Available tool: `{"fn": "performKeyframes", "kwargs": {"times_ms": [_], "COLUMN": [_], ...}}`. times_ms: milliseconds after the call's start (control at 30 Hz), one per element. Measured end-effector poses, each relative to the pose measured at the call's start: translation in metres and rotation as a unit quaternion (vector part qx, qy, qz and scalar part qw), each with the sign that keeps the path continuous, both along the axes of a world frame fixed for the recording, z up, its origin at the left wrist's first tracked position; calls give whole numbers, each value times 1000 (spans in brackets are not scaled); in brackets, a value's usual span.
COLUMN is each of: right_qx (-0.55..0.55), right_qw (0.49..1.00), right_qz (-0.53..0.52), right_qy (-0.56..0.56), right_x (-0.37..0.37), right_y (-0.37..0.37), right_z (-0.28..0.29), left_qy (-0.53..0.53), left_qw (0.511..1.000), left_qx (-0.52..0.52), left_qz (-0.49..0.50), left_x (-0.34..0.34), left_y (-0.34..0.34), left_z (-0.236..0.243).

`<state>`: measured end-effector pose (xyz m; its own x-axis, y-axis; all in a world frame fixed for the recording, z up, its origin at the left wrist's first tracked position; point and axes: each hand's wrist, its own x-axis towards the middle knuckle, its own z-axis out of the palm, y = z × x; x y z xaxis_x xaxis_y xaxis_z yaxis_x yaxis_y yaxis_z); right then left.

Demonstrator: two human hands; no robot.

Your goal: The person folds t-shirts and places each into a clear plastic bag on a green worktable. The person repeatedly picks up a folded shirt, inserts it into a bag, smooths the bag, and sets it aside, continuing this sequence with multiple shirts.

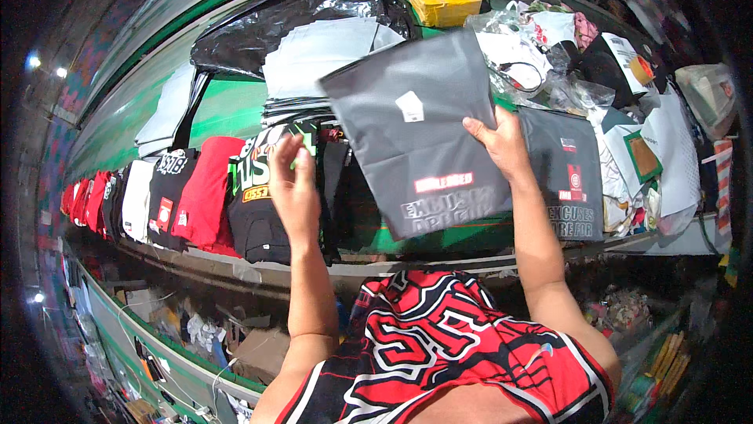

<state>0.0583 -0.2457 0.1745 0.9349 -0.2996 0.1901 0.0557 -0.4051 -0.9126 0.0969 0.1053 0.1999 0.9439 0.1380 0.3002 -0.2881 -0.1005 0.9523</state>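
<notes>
My right hand (504,140) grips the right edge of a flat grey plastic bag (376,130), thumb on top. The bag has a white label near its upper middle and lettering low down; a folded shirt seems to be inside. It is tilted above the green table. My left hand (295,189) is raised, fingers up and slightly apart with nothing in them, in front of a folded black printed T-shirt (259,228). A similar grey bagged shirt (561,169) lies just right of the held one.
Folded red, black and white shirts (208,189) line the table's front edge to the left. Behind lie a stack of white bags (314,55), black plastic sheeting (243,32) and a yellow taped box (441,4). Clear bags and a tape roll (642,71) crowd the right.
</notes>
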Motion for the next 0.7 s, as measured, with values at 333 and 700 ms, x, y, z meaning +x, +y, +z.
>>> {"fn": "performKeyframes", "kwargs": {"times_ms": [333,700], "right_qx": [-123,-373], "right_qw": [962,908], "right_qz": [-94,12], "right_qy": [224,188], "right_x": [-110,-124], "right_y": [13,113], "right_z": [-163,-166], "left_qy": [154,-50], "left_qw": [878,789], "left_qx": [420,585], "left_qz": [-169,-181], "left_x": [-79,-84], "left_y": [-41,-95], "left_z": [-158,-198]}}
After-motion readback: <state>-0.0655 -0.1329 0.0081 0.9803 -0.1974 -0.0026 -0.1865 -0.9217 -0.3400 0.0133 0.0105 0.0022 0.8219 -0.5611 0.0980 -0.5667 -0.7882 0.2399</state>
